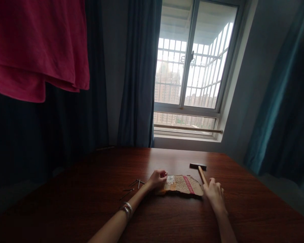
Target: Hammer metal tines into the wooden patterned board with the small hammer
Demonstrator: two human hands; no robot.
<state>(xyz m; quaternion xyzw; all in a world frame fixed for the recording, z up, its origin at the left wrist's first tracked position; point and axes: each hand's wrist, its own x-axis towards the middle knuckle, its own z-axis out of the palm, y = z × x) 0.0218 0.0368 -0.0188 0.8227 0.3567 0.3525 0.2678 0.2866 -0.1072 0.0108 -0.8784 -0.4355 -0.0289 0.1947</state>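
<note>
My left hand is closed in a pinch at the left end of a tan board. A thin upright tip, which looks like a nail, shows at its fingertips; the rest is hidden by the fingers. The board has rough edges, many small dark dots, a whitish patch and a pink band. My right hand is wrapped round the wooden handle of a hammer, just right of the board. The hammer's dark head points away from me, over the table. Several loose nails lie left of my left hand.
The board and nails lie on a glossy reddish-brown table. Beyond its far edge are a barred window and dark blue curtains. A pink cloth hangs at upper left. A thin dark item lies at the far left edge.
</note>
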